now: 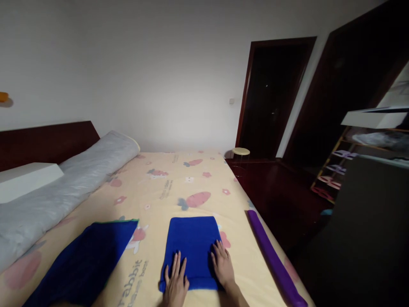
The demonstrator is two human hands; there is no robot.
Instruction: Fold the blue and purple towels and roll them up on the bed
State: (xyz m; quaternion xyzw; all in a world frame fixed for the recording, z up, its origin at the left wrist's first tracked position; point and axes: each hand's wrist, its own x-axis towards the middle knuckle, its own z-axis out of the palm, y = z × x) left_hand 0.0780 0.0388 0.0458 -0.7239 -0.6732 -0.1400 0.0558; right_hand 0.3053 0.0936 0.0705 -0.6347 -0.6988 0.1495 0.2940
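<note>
A blue cloth (194,243), folded into a near-rectangle, lies flat on the bed in front of me. My left hand (175,277) rests on its lower left part with fingers spread. On its right edge lies my right hand (222,262), palm down and fingers apart. Left of it, a second, darker blue cloth (83,260) with a green edge is spread out unevenly. Along the bed's right side runs a long purple roll (275,260), apart from both hands.
The bed sheet (150,183) is pale yellow with carrot and rabbit prints. A long grey bolster (86,166) and a white box (28,179) lie at left. Beyond the bed are a round stool (240,151), a dark door (271,98) and a shoe rack (335,166).
</note>
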